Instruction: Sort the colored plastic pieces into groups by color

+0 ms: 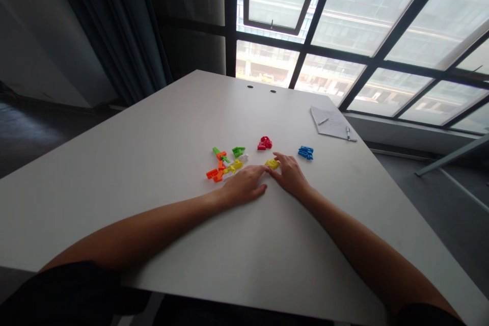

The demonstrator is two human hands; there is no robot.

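Observation:
A small cluster of yellow plastic pieces (272, 163) lies on the white table, between my two hands. My right hand (291, 175) curves round it, forefinger at the far side and thumb at the near side. Palm down, my left hand (244, 184) rests with its fingers stretched toward the same cluster and its thumb apart; its fingertips meet my right thumb. Just left of it lie loose orange pieces (215, 175), a yellow piece (234, 166) and white pieces (244, 158), partly hidden by the hand.
Farther back are green pieces (238, 152), a red pile (265, 143) and a blue pile (305, 152). A paper sheet (331, 123) with pens lies near the right edge of the white table (160, 163). Windows stand behind.

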